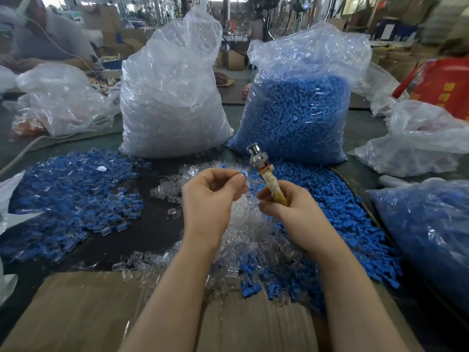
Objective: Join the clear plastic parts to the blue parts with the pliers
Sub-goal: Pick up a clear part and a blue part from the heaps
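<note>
Nearest: flattened cardboard under both forearms, near edge of the table. Just beyond it, loose clear plastic parts heaped mid-table, mixed with loose blue parts spreading right. Left hand raised above the heap, fingers curled, thumb and forefinger pinching a small blue part at the fingertips; part pokes out right of the thumb tip, a clear piece seems to be on it, too small to confirm. Right hand just right of it, fingers wrapped round the taped cream handle of the pliers; metal head points up and far, tilted left, above and just right of the pinched part, near but not touching. Cannot tell whether the head's jaws are apart. Left side: wide pile of joined blue-and-clear pieces on the dark table. Right edge: bag of blue pieces. Farther: upright clear bag of clear parts left of center, upright bag of blue parts right of it. Far left: crumpled plastic bags, another person's sleeve. Far right: red bag, more clear bags.
</note>
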`<state>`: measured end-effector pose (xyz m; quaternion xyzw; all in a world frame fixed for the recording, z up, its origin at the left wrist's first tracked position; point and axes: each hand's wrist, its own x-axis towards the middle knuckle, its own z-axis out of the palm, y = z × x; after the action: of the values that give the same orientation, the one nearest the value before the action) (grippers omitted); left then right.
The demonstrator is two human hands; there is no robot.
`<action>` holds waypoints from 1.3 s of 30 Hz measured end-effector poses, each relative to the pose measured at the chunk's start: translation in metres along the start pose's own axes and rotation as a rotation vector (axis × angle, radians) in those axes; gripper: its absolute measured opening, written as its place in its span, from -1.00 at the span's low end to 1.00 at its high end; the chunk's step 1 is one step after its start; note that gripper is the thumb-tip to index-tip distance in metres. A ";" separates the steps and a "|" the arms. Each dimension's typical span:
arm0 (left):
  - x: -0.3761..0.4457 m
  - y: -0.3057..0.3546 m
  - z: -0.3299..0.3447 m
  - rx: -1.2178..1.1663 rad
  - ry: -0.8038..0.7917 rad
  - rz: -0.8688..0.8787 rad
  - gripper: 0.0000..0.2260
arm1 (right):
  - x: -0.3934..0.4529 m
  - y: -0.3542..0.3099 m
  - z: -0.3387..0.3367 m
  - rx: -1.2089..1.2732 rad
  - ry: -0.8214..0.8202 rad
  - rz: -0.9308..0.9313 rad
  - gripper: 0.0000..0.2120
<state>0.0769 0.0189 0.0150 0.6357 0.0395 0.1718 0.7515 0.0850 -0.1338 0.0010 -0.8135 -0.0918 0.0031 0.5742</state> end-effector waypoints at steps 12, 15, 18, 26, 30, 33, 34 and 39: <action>0.005 0.001 -0.011 -0.075 -0.007 0.064 -0.91 | -0.004 -0.004 -0.001 -0.130 -0.165 -0.015 -0.82; 0.006 0.001 -0.011 -0.061 -0.011 0.078 -0.90 | -0.005 -0.007 0.000 -0.156 -0.176 -0.014 -0.75; 0.005 0.001 -0.011 -0.058 -0.018 0.091 -0.91 | -0.005 -0.007 0.000 -0.172 -0.190 -0.007 -0.78; 0.004 0.004 -0.011 -0.055 -0.020 0.094 -0.89 | -0.003 -0.003 0.001 -0.278 -0.146 -0.054 -0.89; 0.005 0.004 -0.010 -0.054 0.001 0.089 -0.91 | -0.002 -0.001 0.004 -0.291 -0.107 -0.074 -0.88; 0.005 0.003 -0.009 -0.068 0.007 0.057 -0.92 | -0.001 0.000 0.005 -0.305 -0.115 -0.069 -0.87; 0.006 0.003 -0.009 -0.072 0.008 0.039 -0.92 | -0.001 0.001 0.005 -0.308 -0.122 -0.064 -0.88; 0.016 0.000 -0.028 0.004 0.006 -0.099 -0.94 | 0.002 0.006 0.001 -0.383 -0.072 -0.031 -0.87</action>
<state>0.0839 0.0497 0.0123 0.6340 0.0737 0.1363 0.7576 0.0879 -0.1343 -0.0051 -0.9058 -0.1237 0.0056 0.4052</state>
